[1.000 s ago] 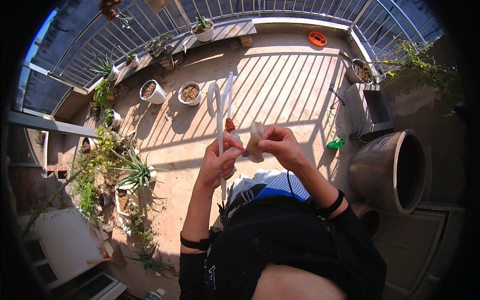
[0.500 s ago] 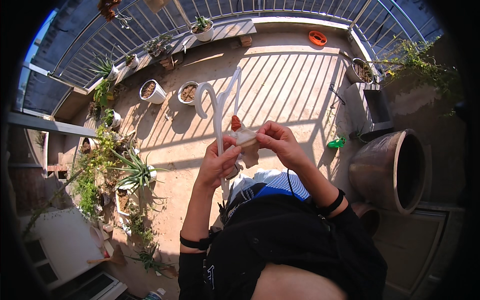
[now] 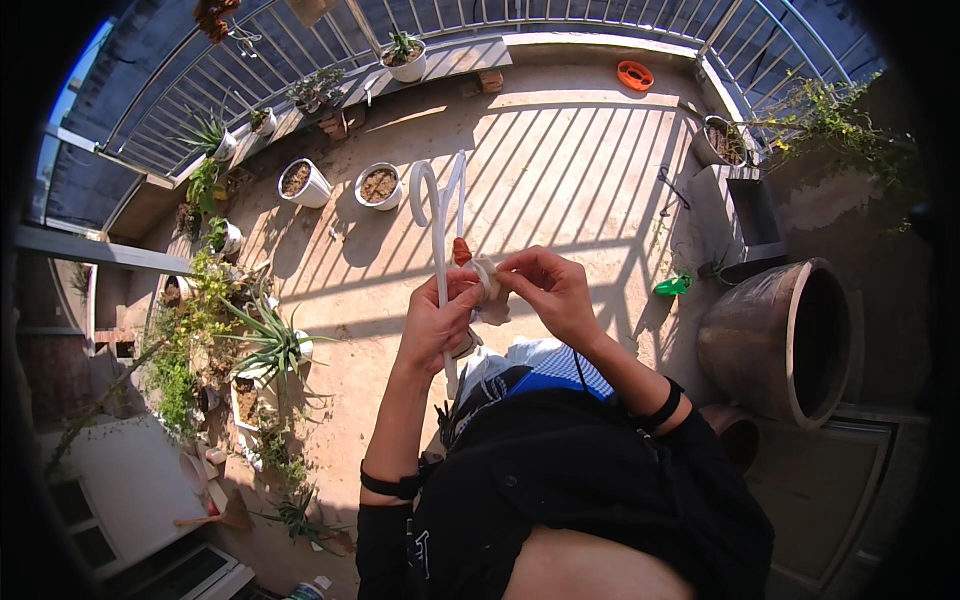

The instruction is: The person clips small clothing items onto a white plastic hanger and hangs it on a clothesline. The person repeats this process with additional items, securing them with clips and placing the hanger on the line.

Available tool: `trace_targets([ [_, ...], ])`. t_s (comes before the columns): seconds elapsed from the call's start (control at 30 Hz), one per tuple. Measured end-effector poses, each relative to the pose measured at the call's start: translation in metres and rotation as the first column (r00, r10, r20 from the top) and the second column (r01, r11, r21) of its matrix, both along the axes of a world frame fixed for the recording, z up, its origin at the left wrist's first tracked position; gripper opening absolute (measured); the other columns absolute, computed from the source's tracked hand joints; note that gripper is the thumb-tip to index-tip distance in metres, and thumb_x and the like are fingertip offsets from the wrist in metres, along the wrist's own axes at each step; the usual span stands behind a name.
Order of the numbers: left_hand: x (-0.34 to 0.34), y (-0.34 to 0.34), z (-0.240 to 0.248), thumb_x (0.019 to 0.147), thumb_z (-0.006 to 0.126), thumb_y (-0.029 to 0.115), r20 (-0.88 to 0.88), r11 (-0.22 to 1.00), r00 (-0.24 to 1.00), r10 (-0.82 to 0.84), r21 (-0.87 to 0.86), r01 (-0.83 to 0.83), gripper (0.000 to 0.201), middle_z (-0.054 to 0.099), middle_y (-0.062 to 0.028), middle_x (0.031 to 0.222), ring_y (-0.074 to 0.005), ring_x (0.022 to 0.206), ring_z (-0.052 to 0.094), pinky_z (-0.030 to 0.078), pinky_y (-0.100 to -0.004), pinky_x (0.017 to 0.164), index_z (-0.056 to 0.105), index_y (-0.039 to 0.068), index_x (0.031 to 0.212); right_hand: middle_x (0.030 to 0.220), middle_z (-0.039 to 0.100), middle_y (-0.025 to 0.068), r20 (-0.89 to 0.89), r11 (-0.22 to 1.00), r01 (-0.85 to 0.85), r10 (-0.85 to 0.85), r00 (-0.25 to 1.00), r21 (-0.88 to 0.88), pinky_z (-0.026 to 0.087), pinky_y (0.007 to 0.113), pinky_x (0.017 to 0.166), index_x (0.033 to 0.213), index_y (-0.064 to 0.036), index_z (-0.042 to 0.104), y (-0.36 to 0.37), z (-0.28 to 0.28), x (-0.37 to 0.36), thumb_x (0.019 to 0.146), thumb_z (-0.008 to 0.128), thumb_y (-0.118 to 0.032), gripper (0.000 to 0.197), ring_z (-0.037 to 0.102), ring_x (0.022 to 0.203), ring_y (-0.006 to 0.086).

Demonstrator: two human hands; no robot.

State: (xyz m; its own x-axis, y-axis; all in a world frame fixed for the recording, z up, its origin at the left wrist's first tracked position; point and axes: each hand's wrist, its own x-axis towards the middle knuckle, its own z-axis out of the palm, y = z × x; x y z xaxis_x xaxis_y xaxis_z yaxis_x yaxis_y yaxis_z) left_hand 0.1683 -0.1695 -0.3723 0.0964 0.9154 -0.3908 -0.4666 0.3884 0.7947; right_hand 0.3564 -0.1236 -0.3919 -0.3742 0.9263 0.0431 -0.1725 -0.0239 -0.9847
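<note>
In front of my body, my left hand (image 3: 442, 318) is closed around a white plastic hanger (image 3: 438, 235), seen nearly edge-on with its curved hook pointing away from me. The same fingers also pinch a small pale cloth (image 3: 491, 281), bunched beside the hanger. An orange-red piece (image 3: 461, 251) sticks up at the cloth's far side. My right hand (image 3: 548, 290) pinches the cloth's right edge between thumb and fingertips. What kind of garment the cloth is, I cannot tell. Part of it is hidden behind my fingers.
Two white pots with soil (image 3: 379, 187) stand ahead on the floor. Potted aloe (image 3: 280, 342) and other plants line the left. At right are a large brown urn (image 3: 735, 335), a grey trough (image 3: 725, 225) and a green object (image 3: 674, 285). An orange ring-shaped object (image 3: 635, 76) lies near the railing.
The hanger's hook has shifted right and the hanger has turned more edge-on. My right hand has moved slightly left, and the cloth is more bunched against my left fingers.
</note>
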Motion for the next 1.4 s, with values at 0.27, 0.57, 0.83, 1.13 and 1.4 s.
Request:
trace_targets([
  [0.27,-0.002,0.003,0.003,0.091,0.067,0.009,-0.038,0.999,0.999,-0.004,-0.035,0.003,0.011,0.046,0.0067,0.060,0.0002,0.038,0.030,0.018,-0.0182,0.033,0.062,0.005,0.099,0.086,0.070,0.0076,0.219,0.977,0.013,-0.061,0.974,0.212,0.055,0.027,0.078,0.100,0.0046,0.062,-0.002,0.009,0.002,0.089,0.066,-0.001,0.012,0.068,0.084,0.0122],
  [0.57,0.000,0.003,-0.001,0.095,0.063,0.010,-0.027,1.000,1.000,0.014,-0.009,-0.014,0.008,0.047,0.0059,0.063,0.0002,0.039,0.029,0.016,-0.0174,0.033,0.059,0.011,0.101,0.085,0.068,0.0084,0.233,0.979,0.072,-0.117,0.966,0.193,0.054,0.027,0.074,0.100,0.0038,0.057,0.004,0.005,0.007,0.097,0.058,-0.005,0.010,0.066,0.080,0.0118],
  [0.83,-0.010,0.007,-0.006,0.099,0.058,0.013,0.074,0.999,0.996,0.043,0.020,-0.044,0.008,0.052,0.0032,0.076,-0.0010,0.041,0.033,0.016,-0.0177,0.033,0.051,0.012,0.105,0.086,0.062,0.0051,-0.103,0.986,-0.002,-0.016,0.995,-0.166,0.055,0.027,0.070,0.106,-0.0067,0.044,0.014,0.000,0.013,0.105,0.047,-0.022,0.015,0.064,0.079,0.0110],
  [1.13,-0.003,0.014,-0.005,0.100,0.056,0.017,0.099,0.993,0.988,0.118,-0.018,-0.117,0.009,0.060,-0.0034,0.084,-0.0016,0.041,0.033,0.017,-0.0174,0.033,0.050,0.012,0.103,0.088,0.059,0.0015,-0.255,0.908,-0.180,0.084,0.963,-0.380,0.050,0.022,0.056,0.108,-0.0133,0.042,0.021,0.001,0.018,0.104,0.049,-0.030,0.018,0.065,0.079,0.0098],
  [1.4,-0.002,0.010,0.008,0.085,0.076,0.007,-0.095,0.996,0.995,-0.035,0.078,0.043,0.031,0.066,-0.0071,0.093,-0.0014,0.046,0.043,0.026,-0.0182,0.037,0.056,0.007,0.108,0.103,0.060,0.0062,-0.280,0.891,-0.225,0.116,0.953,-0.394,0.056,0.027,0.060,0.108,-0.0124,0.042,0.030,0.022,0.011,0.104,0.048,-0.031,0.020,0.067,0.086,0.0156],
])
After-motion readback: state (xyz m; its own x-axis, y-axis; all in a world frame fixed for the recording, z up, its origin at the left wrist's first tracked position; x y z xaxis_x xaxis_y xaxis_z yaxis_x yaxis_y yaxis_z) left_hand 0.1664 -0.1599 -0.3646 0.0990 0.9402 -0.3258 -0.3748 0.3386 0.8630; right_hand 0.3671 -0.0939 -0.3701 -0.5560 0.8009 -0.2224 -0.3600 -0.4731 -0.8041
